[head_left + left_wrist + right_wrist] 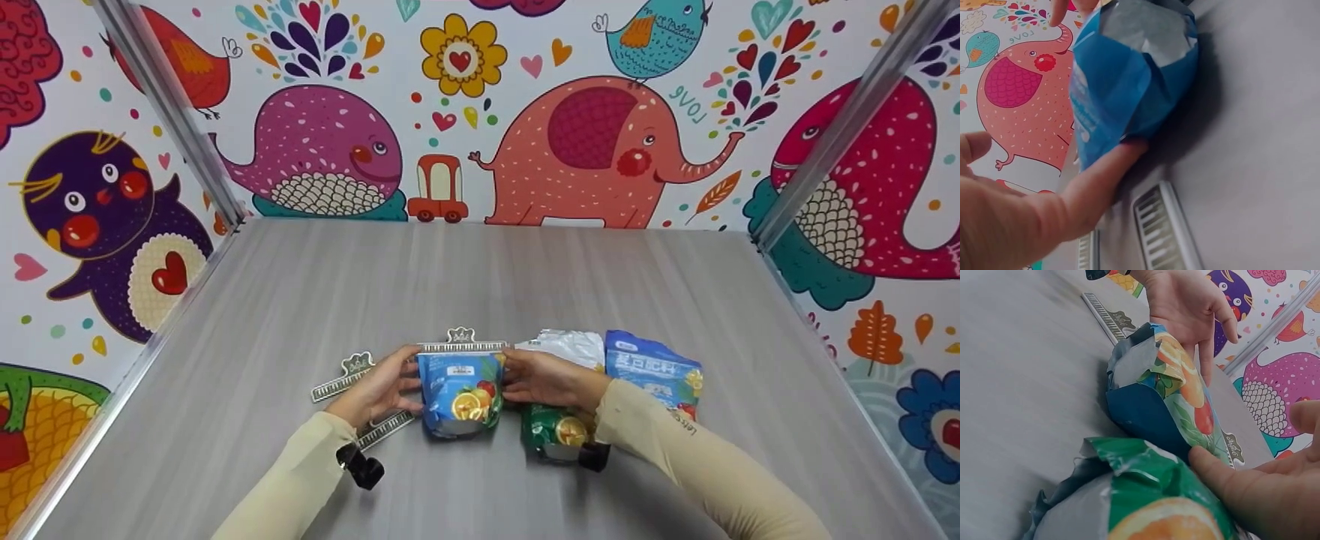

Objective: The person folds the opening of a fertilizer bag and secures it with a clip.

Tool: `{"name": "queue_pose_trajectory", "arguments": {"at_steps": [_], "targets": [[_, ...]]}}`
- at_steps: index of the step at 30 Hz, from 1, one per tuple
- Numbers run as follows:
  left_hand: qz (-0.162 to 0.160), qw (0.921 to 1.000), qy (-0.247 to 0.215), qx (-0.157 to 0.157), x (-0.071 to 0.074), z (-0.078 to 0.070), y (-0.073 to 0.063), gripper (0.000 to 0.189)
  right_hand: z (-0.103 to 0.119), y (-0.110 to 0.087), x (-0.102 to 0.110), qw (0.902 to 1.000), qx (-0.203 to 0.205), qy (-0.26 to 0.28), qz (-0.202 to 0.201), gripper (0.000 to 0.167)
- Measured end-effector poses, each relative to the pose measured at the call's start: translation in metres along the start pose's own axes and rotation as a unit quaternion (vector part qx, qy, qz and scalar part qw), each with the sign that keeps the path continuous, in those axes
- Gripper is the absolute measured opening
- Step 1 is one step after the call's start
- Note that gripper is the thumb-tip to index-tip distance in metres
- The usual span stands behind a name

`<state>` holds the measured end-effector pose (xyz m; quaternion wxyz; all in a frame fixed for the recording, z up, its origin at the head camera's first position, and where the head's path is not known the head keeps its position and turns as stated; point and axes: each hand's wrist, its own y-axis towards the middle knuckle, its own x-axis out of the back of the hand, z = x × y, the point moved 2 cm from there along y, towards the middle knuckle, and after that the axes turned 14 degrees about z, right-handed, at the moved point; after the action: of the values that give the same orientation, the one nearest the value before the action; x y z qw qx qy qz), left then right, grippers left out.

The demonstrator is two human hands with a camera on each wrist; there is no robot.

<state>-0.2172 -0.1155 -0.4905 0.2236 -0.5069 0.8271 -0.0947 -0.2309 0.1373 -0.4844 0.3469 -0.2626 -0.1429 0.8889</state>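
A blue fruit-print pouch (459,390) stands upright on the table, with a piano-key patterned clip (461,346) across its top edge. My left hand (382,390) is at the pouch's left side, fingers spread; in the left wrist view its thumb (1103,174) reaches the blue foil. On the other side, my right hand (547,375) touches the pouch with fairly straight fingers. In the right wrist view its thumb (1216,472) lies against the pouch, just above a green pouch (1157,517). Right-hand fingers behind the pouch are partly hidden.
Two more piano-key clips, one farther back (345,382) and one nearer (386,429), lie left, partly behind my left hand. Under my right forearm sits the green pouch (544,431); a silvery packet top (570,341) shows beyond. Another blue pouch (652,367) lies right. Patterned walls enclose the table.
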Motion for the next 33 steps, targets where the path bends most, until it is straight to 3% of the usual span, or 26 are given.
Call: {"name": "queue_pose_trajectory", "arguments": {"at_steps": [6, 11, 14, 20, 33], "targets": [[0.017, 0.9992, 0.037, 0.001, -0.003, -0.002, -0.004, 0.059, 0.004, -0.005, -0.002, 0.9997, -0.012, -0.019, 0.005, 0.068], [0.038, 0.9965, 0.073, 0.013, -0.006, -0.007, -0.006, 0.077, 0.009, -0.012, 0.000, 0.9991, -0.014, -0.039, 0.006, 0.068], [0.039, 0.9920, 0.120, 0.008, -0.008, -0.010, -0.006, 0.082, 0.013, -0.017, 0.003, 0.9983, -0.011, -0.055, 0.014, 0.066], [0.003, 0.9769, 0.213, 0.006, -0.012, -0.016, -0.005, 0.076, 0.021, -0.027, 0.009, 0.9950, 0.001, -0.096, 0.027, 0.066], [0.008, 0.9607, 0.276, -0.030, -0.034, -0.026, 0.008, 0.071, 0.035, -0.040, 0.025, 0.9824, 0.023, -0.185, -0.009, 0.063]]}}
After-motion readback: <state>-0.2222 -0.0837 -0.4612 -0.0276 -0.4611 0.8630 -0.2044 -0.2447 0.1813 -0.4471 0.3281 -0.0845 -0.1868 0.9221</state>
